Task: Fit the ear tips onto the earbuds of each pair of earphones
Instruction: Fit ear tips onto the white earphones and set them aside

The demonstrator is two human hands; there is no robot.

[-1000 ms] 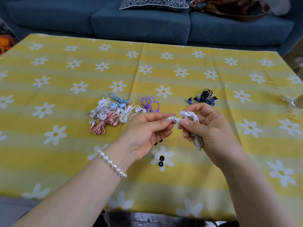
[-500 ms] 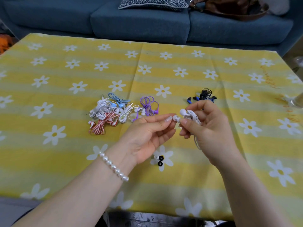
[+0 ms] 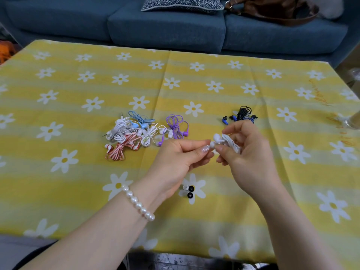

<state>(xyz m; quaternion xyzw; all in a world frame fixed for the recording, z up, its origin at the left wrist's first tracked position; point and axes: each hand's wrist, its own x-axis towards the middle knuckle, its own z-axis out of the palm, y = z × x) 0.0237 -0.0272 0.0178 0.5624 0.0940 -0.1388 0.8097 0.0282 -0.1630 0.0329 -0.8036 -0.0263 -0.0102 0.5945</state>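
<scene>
My right hand (image 3: pixel 245 152) grips a coiled pair of white earphones (image 3: pixel 229 143), with one earbud pointing left out of the fingers. My left hand (image 3: pixel 181 158) pinches a white ear tip (image 3: pixel 212 145) at the end of that earbud, thumb and forefinger together. A few loose ear tips (image 3: pixel 188 191), black and white, lie on the cloth just below my hands. A pile of bundled earphones (image 3: pixel 134 134) in white, light blue and red lies to the left, with a purple pair (image 3: pixel 175 126) beside it. A black and blue pair (image 3: pixel 241 114) lies behind my right hand.
The table carries a yellow cloth with white daisies (image 3: pixel 78 184). A blue sofa (image 3: pixel 165 26) stands behind it, with a patterned cushion (image 3: pixel 181 3) and a brown bag (image 3: pixel 276 8). A glass object (image 3: pixel 353 121) sits at the right edge.
Both hands have stayed together over the middle of the table; my left fingers have shifted slightly at the earbud's tip. The bundles on the cloth have not moved.
</scene>
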